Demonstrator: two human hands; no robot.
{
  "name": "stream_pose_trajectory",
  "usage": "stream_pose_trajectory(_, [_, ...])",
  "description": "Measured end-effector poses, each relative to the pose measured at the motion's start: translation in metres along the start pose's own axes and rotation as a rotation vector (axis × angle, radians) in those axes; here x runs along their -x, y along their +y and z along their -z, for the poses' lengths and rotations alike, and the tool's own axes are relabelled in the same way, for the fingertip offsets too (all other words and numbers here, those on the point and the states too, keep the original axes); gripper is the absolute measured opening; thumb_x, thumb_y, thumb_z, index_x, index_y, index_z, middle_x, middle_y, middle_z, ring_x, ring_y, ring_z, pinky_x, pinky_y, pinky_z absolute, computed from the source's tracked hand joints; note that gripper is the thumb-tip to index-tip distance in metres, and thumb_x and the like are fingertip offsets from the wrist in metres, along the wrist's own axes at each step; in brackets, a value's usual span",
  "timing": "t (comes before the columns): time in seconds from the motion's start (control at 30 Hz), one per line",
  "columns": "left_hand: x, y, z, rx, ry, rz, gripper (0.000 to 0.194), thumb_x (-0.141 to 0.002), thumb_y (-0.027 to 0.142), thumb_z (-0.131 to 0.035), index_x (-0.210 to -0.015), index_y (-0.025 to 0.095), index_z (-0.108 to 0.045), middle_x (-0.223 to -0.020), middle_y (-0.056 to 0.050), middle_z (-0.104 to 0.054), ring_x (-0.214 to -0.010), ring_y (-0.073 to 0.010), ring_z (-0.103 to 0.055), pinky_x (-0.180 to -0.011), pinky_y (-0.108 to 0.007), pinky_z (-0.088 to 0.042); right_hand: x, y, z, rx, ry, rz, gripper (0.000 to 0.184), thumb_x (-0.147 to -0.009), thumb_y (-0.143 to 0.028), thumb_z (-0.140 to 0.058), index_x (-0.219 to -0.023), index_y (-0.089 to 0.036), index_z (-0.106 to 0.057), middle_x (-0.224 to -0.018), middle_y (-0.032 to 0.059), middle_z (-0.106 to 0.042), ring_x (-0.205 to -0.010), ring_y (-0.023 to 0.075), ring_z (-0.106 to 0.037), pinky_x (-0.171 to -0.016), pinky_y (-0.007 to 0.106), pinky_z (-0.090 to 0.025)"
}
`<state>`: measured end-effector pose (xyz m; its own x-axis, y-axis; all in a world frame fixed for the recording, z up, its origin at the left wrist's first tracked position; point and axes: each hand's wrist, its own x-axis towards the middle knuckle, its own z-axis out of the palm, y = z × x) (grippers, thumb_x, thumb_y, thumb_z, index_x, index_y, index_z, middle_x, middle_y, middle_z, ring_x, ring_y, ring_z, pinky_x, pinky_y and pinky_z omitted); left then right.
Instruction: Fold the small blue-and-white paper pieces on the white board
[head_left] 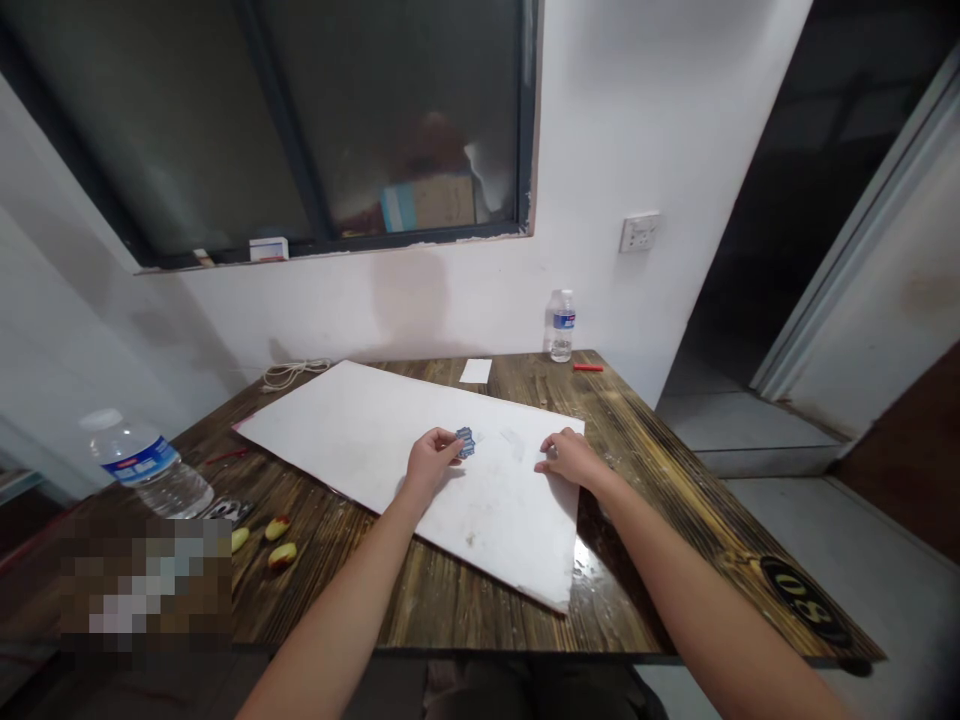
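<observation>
My left hand (pixel 433 458) pinches a small blue piece with a scalloped edge and pale markings (pixel 466 442) between thumb and fingers, over the white board (pixel 360 425). The piece is flat, and its exact kind is too small to make out. To the right, my right hand (pixel 570 457) hovers at the board's right side with fingers curled and a gap between thumb and fingertips; I see nothing in it. A faint, see-through greyish patch (pixel 513 443) shows on the board between both hands. The board lies at a slant across the dark wooden table (pixel 637 520).
A large water bottle (pixel 146 465) leans at the left, near several greenish-brown fruits (pixel 283 556). Along the back are a coiled cable (pixel 292 373), a white card (pixel 475 371), a small bottle (pixel 562 328) and a red stick-like item (pixel 588 367). A blurred patch covers the front left.
</observation>
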<state>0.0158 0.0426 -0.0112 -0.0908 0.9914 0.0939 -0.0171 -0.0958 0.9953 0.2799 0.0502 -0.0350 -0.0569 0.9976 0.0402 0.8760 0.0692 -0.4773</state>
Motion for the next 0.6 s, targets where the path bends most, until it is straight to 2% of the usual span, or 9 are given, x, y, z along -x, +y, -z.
stream_pose_trajectory(0.37, [0.001, 0.001, -0.002, -0.007, -0.013, 0.005, 0.034, -0.054, 0.035, -0.082, -0.069, 0.015, -0.059, -0.061, 0.0, -0.064, -0.054, -0.0108, -0.061, -0.052, -0.021, -0.05, -0.004, 0.003, -0.002, 0.013, -0.023, 0.003, 0.037, -0.067, -0.045, -0.075, -0.095, -0.021, -0.07, -0.112, 0.0115, -0.057, -0.107, 0.0283, -0.054, -0.086, 0.034, -0.042])
stream_pose_trajectory(0.5, [0.002, 0.002, -0.002, -0.006, -0.022, 0.004, 0.033, -0.055, 0.034, -0.083, -0.07, 0.015, -0.06, -0.061, -0.001, -0.065, -0.055, -0.0115, -0.061, -0.052, -0.022, -0.05, -0.003, 0.0, 0.002, 0.008, -0.025, 0.049, 0.029, -0.066, -0.041, -0.076, -0.088, -0.021, -0.071, -0.105, 0.0097, -0.061, -0.103, 0.0272, -0.055, -0.081, 0.032, -0.042])
stream_pose_trajectory(0.6, [0.003, 0.003, -0.003, -0.008, -0.024, 0.002, 0.033, -0.056, 0.034, -0.082, -0.07, 0.015, -0.06, -0.062, -0.001, -0.065, -0.055, -0.0115, -0.061, -0.053, -0.022, -0.05, 0.0, -0.005, 0.009, -0.01, -0.048, 0.111, 0.023, -0.067, -0.037, -0.076, -0.082, -0.02, -0.07, -0.096, 0.0071, -0.065, -0.092, 0.0227, -0.058, -0.073, 0.028, -0.041])
